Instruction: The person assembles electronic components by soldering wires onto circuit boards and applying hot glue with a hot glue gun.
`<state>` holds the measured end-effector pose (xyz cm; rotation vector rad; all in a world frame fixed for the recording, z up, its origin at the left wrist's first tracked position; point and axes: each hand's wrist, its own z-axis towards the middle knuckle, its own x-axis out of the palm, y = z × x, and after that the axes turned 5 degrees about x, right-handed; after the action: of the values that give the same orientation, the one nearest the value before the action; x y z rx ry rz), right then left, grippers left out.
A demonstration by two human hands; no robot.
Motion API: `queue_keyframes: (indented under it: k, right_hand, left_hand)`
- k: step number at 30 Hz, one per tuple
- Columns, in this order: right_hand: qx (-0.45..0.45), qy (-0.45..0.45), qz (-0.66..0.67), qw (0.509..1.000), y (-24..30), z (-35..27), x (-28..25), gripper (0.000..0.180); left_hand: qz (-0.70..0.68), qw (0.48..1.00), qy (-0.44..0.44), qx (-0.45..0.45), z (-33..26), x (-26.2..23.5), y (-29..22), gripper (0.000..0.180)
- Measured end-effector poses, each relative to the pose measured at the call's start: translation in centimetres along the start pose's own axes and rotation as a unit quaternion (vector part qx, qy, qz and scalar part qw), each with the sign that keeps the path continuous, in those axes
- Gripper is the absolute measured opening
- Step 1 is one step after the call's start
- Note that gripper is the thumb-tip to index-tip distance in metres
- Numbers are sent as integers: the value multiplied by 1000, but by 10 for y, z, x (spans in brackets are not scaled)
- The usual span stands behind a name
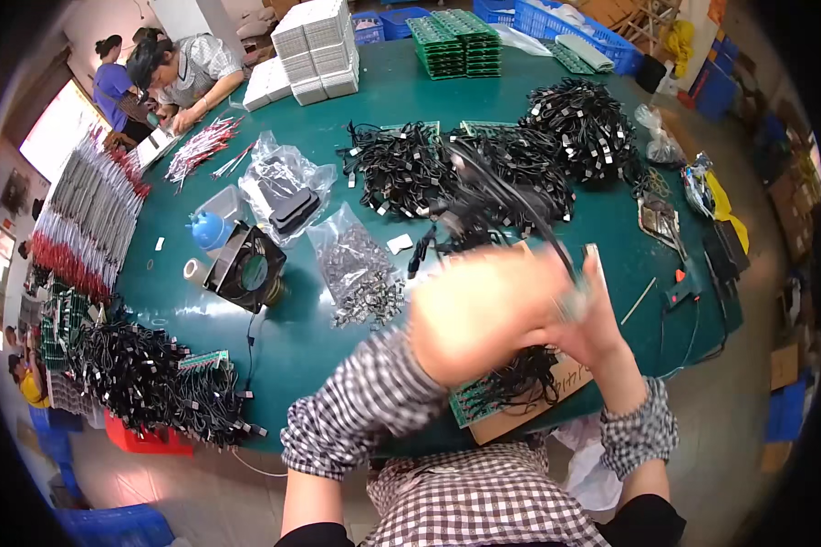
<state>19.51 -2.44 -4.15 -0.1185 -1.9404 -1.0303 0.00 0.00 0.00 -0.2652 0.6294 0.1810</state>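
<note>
Left hand (488, 314), right hand (593, 328) blur over cardboard (511, 422), grip unclear; cable heaps (397, 169) beyond it seem done, its board (468, 408) perhaps midway.

Small black-and-white checks on the puffy sleeve covers (360, 406), gathered at the ends! Below, a brownish-and-white checked garment (474, 500), and black sleeves (646, 523) near the elbows. Left hand (483, 314), right hand (597, 333): both bare!

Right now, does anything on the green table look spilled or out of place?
Small silvery, metal-looking parts lie scattered on the table at the lower end of a clear plastic bag, as if spilled, perhaps deliberately poured.
</note>
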Motion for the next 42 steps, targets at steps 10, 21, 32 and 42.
queue_keyframes:
  k: [10,21,32,42]
  right_hand:
    - [-140,99,117,978,-26,40,11,75]
    - [-172,21,75,982,-44,39,13,68]
    - [-243,-16,-282,928,-44,27,13,115]
    - [-358,-154,-362,847,58,56,47,30]
  left_hand:
    - [55,993,1,-106,-86,18,-69,19]
    - [-487,690,-265,-464,-92,28,-62,44]
    - [-422,745,-309,-413,-71,-33,-20,35]
    - [-340,821,-161,-429,-57,-107,17,32]
